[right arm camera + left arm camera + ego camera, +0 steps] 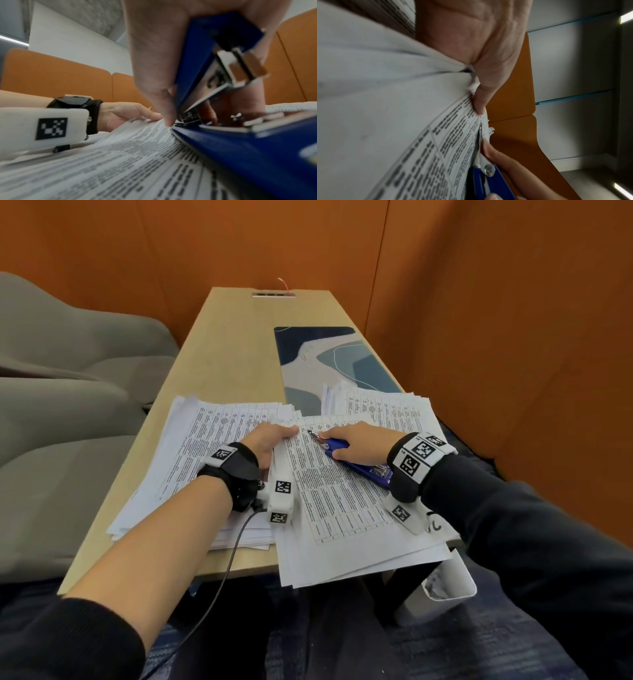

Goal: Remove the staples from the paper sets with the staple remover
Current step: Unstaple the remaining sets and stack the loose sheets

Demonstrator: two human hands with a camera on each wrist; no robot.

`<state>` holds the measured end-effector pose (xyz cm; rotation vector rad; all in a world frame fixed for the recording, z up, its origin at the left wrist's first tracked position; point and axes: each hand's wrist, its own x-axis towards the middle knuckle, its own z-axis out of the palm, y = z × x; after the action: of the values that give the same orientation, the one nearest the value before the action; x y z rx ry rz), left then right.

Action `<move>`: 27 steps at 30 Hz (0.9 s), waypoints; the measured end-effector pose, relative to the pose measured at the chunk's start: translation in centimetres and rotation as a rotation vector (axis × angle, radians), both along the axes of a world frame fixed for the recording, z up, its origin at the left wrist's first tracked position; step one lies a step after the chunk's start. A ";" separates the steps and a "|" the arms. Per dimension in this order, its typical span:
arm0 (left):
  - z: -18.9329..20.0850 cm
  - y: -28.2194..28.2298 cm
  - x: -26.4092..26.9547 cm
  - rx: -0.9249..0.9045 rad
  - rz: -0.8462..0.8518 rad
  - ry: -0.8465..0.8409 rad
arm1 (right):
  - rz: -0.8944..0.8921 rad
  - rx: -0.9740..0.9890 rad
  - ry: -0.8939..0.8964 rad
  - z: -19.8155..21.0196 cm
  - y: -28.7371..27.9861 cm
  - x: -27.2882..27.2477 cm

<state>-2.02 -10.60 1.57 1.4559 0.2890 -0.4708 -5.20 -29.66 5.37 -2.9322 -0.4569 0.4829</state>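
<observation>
Orange padded walls close round a long pale wooden surface (226, 344), and we sit at its near end with the work right under us. Nearest to us lies the white printed paper set (335, 501) we are working on, its lower edge hanging over the surface's edge toward our lap. Our right hand (363, 440) is curled round the blue metal staple remover (339, 448), thumb on one side and fingers over the top. The tool's long axis runs from our right wrist up and to the left, so its silver tip (312, 433) points at the set's far left corner. Our left hand (270, 441) grips that same corner, thumb on top and fingers seemingly beneath, just beside the tip. The left wrist view shows the thin blade (480, 133) lying along the frayed corner; the staple itself is too small to make out.

We judge the coming move turns on this line: the staple should sit just ahead of the tip, between the two hands, so the right hand pushes along the tool's axis while the left holds the corner steady.

Beyond, more printed stacks (219, 422) spread left and right, then a blue patterned mat (329, 354).
</observation>
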 end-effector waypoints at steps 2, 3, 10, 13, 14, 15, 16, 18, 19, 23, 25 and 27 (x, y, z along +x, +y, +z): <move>-0.3 0.0 0.3 0.004 -0.002 -0.018 | 0.002 -0.001 -0.009 -0.1 0.2 0.0; -0.3 0.0 0.4 0.012 -0.005 -0.025 | 0.006 -0.009 -0.008 0.0 0.3 0.0; -0.7 -0.1 0.7 0.035 -0.020 -0.036 | 0.022 -0.035 -0.037 -0.7 1.6 0.3; -0.7 0.0 0.8 0.062 -0.038 -0.050 | 0.045 -0.053 -0.064 -1.5 2.3 0.8; -0.7 0.0 0.8 0.080 -0.038 -0.061 | 0.057 -0.059 -0.068 -1.7 2.5 1.0; -0.8 0.0 0.8 0.101 -0.030 -0.073 | 0.070 -0.069 -0.070 -1.7 2.7 1.1; -0.9 -0.1 0.8 0.117 -0.020 -0.083 | 0.081 -0.077 -0.077 -1.5 2.8 1.3; -1.1 -0.1 0.8 0.106 -0.002 -0.099 | 0.091 -0.043 -0.066 -1.0 2.6 1.7; -1.2 -0.1 0.7 0.086 0.006 -0.109 | 0.093 0.002 -0.053 -0.6 2.3 1.8; -1.5 -0.2 0.4 0.043 0.008 -0.150 | 0.091 0.325 0.091 -0.2 0.3 1.7; -1.4 -0.2 0.3 0.018 0.002 -0.151 | 0.059 0.431 0.142 -0.2 0.1 1.2; -1.0 0.0 0.3 -0.006 -0.011 -0.134 | 0.045 0.292 0.069 0.0 0.0 1.1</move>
<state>-1.76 -10.59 0.56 1.4765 0.1721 -0.3809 -4.14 -29.65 5.40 -2.6222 -0.5357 0.4766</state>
